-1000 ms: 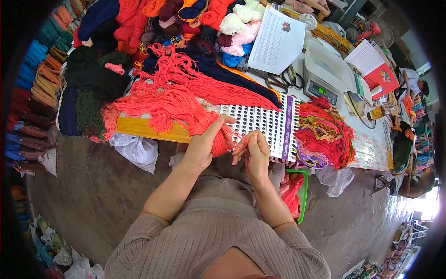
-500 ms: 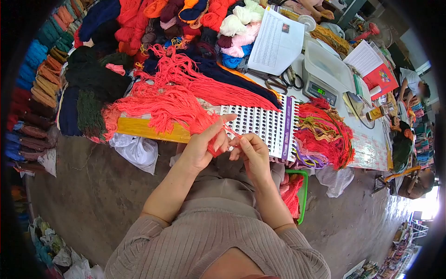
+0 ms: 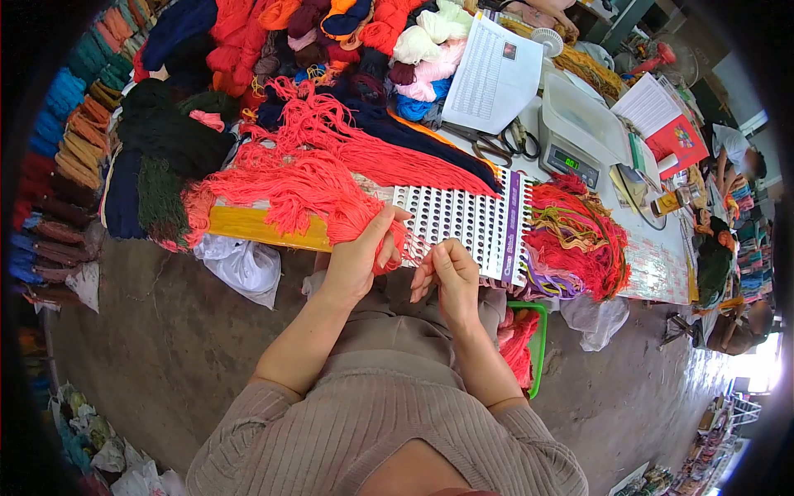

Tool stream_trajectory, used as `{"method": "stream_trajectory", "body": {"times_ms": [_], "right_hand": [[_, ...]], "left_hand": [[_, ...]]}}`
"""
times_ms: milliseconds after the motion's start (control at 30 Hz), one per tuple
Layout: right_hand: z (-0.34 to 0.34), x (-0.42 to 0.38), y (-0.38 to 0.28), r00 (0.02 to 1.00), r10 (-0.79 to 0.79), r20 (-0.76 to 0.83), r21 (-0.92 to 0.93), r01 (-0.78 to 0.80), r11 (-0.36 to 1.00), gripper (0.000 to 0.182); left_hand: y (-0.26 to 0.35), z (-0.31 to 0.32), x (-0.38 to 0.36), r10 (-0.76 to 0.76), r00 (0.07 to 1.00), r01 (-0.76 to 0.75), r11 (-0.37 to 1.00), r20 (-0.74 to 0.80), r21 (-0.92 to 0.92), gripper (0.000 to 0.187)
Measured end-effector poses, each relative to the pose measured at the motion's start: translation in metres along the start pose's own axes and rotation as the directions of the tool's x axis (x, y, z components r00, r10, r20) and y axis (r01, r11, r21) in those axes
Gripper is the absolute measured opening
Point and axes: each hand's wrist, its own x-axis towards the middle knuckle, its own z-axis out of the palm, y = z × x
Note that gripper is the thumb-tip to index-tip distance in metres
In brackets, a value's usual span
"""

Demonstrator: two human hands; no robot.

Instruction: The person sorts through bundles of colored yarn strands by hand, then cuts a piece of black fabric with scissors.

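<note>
My left hand is wrapped round the end of a bundle of coral-red embroidery thread, which spreads back over the table's left part. To its right, my right hand is pinched, with fingers curled. Fine coral strands cross the small gap between the hands and reach the right fingertips. Just beyond both hands lies a white thread card with rows of holes and a purple printed strip. Red, green and purple threads hang from the card's right edge.
Thread skeins in many colours pile at the back left. Behind the card are scissors, a printed sheet and a digital scale bearing a clear tub. A green basket stands below the table edge.
My hands have moved apart: the right hand drew slightly right and down from the left. The left hand keeps its hold on the coral thread, and the strands between them are looser.
</note>
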Motion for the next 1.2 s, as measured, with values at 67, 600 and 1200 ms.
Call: {"method": "stream_trajectory", "body": {"times_ms": [67, 600, 1200], "right_hand": [[0.000, -0.001, 0.001, 1.000, -0.006, -0.005, -0.014, 0.006, 1.000, 0.028], [-0.075, 0.018, -0.073, 0.720, -0.604, -0.341, -0.406, 0.467, 0.786, 0.025], [-0.231, 0.024, -0.208, 0.617, -0.672, -0.410, -0.680, 0.285, 0.676, 0.027]], "left_hand": [[0.000, 0.000, 0.000, 0.017, 1.000, -0.017, 1.000, 0.004, 0.007, 0.030], [0.056, -0.123, 0.058, -0.252, 0.956, 0.294, 0.822, 0.151, -0.488, 0.027], [0.198, -0.183, 0.059, 0.488, 0.871, -0.414, 0.793, 0.061, -0.446, 0.038]]}}
